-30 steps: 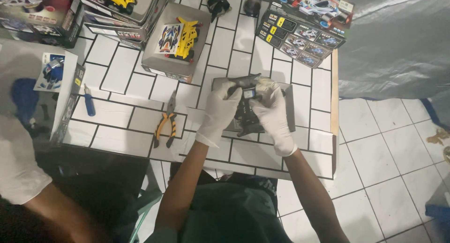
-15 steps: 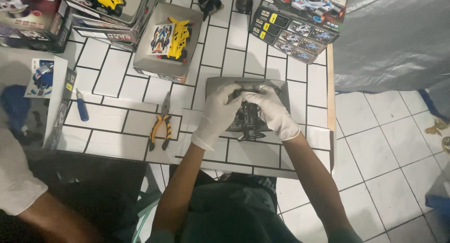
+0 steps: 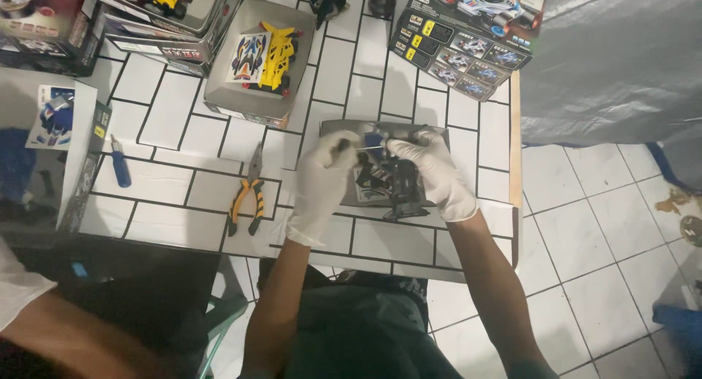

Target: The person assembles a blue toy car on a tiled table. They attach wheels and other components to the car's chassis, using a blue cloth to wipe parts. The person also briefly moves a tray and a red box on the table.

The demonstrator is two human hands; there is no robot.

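Nearest the camera, both forearms run up from the lap, elbows apart, converging over the white-tiled table (image 3: 183, 222). Both hands wear white gloves.

The left hand (image 3: 322, 175) is curled, knuckles up, fingers closed in a pinch on a small blue part (image 3: 374, 140) at its fingertips. The right hand (image 3: 431, 170) lies palm down, fingers bent and closed on a black model car chassis (image 3: 391, 183), its fingertips meeting the left hand's at the blue part. Whether the right hand also grips that part cannot be told. The chassis sits over a shallow grey tray (image 3: 431, 130), near the table's front edge and just inside its right edge.

Left of the hands, well apart, yellow-handled pliers (image 3: 247, 192) lie flat on bare tile; further left, a blue-handled tool (image 3: 119, 164). Open tile lies between pliers and tray.

Beyond, a grey box (image 3: 234, 104) holds a yellow chassis piece (image 3: 276, 53). At the far right corner a printed kit box (image 3: 468, 39) reaches the table's edge. To the right, floor tiles and a grey sheet (image 3: 621, 57).

At lower left, another person's arm (image 3: 66, 342) is in view.
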